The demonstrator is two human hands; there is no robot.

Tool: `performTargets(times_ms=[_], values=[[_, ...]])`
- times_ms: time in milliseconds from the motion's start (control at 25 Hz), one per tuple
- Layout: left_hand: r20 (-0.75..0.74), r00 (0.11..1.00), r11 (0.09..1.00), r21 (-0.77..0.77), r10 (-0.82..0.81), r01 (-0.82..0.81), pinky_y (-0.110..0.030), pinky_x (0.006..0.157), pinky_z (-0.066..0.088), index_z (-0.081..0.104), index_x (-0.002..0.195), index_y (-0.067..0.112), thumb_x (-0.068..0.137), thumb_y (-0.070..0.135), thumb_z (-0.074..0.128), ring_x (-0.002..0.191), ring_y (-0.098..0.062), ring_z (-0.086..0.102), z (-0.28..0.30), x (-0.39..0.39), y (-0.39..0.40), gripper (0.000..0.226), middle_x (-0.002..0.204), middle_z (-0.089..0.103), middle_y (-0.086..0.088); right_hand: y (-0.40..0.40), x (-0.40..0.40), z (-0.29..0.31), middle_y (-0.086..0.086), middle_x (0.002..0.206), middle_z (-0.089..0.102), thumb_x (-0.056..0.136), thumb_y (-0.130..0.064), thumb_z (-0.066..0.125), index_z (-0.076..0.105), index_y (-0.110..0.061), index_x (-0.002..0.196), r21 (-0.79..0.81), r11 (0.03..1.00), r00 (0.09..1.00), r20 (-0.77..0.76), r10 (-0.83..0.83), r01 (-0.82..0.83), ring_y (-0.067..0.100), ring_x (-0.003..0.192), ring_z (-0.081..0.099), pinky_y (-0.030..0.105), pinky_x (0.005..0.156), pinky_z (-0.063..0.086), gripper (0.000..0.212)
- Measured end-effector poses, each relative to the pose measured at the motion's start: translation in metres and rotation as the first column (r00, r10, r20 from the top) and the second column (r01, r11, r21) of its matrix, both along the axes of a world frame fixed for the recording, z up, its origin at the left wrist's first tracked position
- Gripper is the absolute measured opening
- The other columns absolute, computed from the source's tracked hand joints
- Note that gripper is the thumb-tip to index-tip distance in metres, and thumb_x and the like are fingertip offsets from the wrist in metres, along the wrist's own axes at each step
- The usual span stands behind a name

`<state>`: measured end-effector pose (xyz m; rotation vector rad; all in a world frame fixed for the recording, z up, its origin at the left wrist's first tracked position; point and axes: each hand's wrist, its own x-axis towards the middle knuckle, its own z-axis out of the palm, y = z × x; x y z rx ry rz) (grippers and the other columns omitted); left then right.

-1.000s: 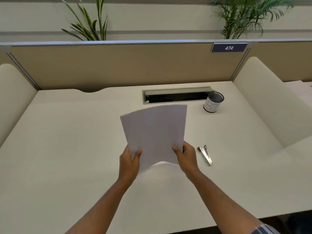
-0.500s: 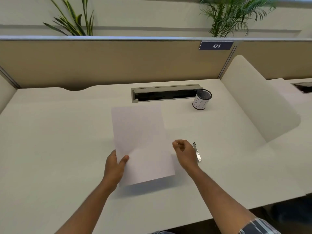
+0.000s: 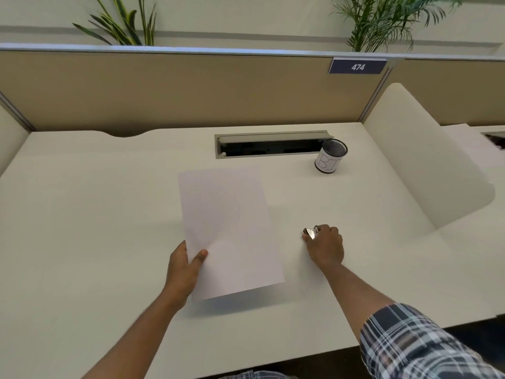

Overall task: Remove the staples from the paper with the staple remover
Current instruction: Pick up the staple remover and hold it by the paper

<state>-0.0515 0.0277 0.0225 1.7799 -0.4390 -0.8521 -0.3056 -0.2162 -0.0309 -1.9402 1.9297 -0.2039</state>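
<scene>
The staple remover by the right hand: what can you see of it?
Only one end of the staple remover shows: small, shiny, silvery metal with a dark tip, poking out from under the fingers of the right hand. It lies low on the white desk, right of the paper and apart from it. The rest is hidden.

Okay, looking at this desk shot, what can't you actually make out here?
- Staples: none can be made out on the paper in the head view; too small or on a hidden side.
- Staple remover: mostly covered by the right hand; only its metal tip shows.
- Left hand: its fingers are under the paper; only the thumb shows on top.
- Pen cup: its contents cannot be seen.
</scene>
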Motion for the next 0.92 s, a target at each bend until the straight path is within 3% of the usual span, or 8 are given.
performTargets(times_ms=[80,160,240,320,400,560,720,920], values=[[0.0,1.0,1.0,0.0,0.008,-0.008,-0.044,0.089,0.057,0.062,0.125,0.02,0.096,0.017,0.065,0.103,-0.022,0.069,0.001,0.0,0.0,0.029,0.115,0.072,0.004,0.0,-0.001,-0.003,0.014,0.123,0.058,0.093,-0.04,0.069,0.061,-0.01,0.122,0.035,0.999,0.996,0.084,0.004,-0.007,0.036,0.114,0.057,0.041,0.088,0.049,0.042],[0.002,1.0,1.0,-0.002,0.01,-0.01,-0.045,0.09,0.057,0.062,0.124,0.02,0.097,0.017,0.064,0.103,-0.022,0.069,0.003,0.001,-0.001,0.028,0.115,0.072,0.003,0.009,-0.002,0.001,0.01,0.118,0.065,0.095,-0.035,0.067,0.063,-0.013,0.118,0.126,0.992,0.957,0.286,-0.053,0.017,0.03,0.105,0.063,0.041,0.087,0.053,0.032],[0.008,1.0,1.0,-0.008,0.018,-0.018,-0.046,0.091,0.057,0.062,0.126,0.02,0.097,0.017,0.064,0.104,-0.023,0.069,0.005,0.003,-0.004,0.029,0.116,0.072,0.002,0.033,-0.006,0.011,0.009,0.114,0.067,0.099,-0.03,0.064,0.06,-0.012,0.121,0.28,0.96,0.825,0.547,-0.147,-0.015,0.026,0.097,0.066,0.044,0.083,0.058,0.029],[0.008,0.999,0.999,-0.016,0.032,-0.032,-0.046,0.092,0.057,0.061,0.127,0.018,0.097,0.018,0.064,0.105,-0.023,0.068,0.007,0.005,-0.005,0.031,0.117,0.071,0.002,0.067,-0.012,0.025,0.011,0.114,0.066,0.102,-0.023,0.06,0.056,-0.006,0.127,0.436,0.89,0.656,0.711,-0.251,-0.132,0.025,0.095,0.07,0.041,0.077,0.061,0.03],[0.003,0.999,0.999,-0.024,0.045,-0.045,-0.045,0.093,0.056,0.061,0.127,0.019,0.097,0.019,0.065,0.106,-0.022,0.068,0.007,0.007,-0.006,0.03,0.118,0.071,0.003,0.096,-0.021,0.033,0.011,0.114,0.066,0.103,-0.019,0.057,0.057,-0.006,0.126,0.516,0.821,0.588,0.752,-0.298,-0.244,0.024,0.094,0.072,0.036,0.074,0.061,0.027],[-0.005,0.998,0.998,-0.029,0.064,-0.064,-0.046,0.094,0.056,0.062,0.122,0.022,0.096,0.019,0.065,0.106,-0.022,0.068,0.008,0.009,-0.003,0.026,0.115,0.071,0.005,0.129,-0.022,0.037,0.009,0.108,0.071,0.101,-0.02,0.061,0.059,-0.008,0.127,0.541,0.738,0.523,0.798,-0.3,-0.402,0.018,0.08,0.061,0.03,0.063,0.045,0.028],[-0.004,0.997,0.996,-0.038,0.08,-0.08,-0.044,0.094,0.055,0.061,0.124,0.021,0.097,0.018,0.064,0.106,-0.021,0.067,0.009,0.011,0.001,0.028,0.116,0.07,0.004,0.148,-0.011,0.045,0.008,0.099,0.07,0.092,-0.038,0.059,0.061,-0.007,0.123,0.459,0.774,0.497,0.84,-0.217,-0.437,0.016,0.072,0.056,0.027,0.057,0.039,0.044],[0.009,0.998,0.997,-0.041,0.069,-0.069,-0.043,0.092,0.055,0.06,0.127,0.018,0.097,0.02,0.064,0.106,-0.023,0.067,0.011,0.012,0.006,0.03,0.118,0.07,0.001,0.153,-0.005,0.051,0.004,0.097,0.073,0.091,-0.039,0.061,0.061,-0.004,0.118,0.384,0.823,0.507,0.851,-0.139,-0.419,0.015,0.076,0.059,0.023,0.057,0.043,0.044]])
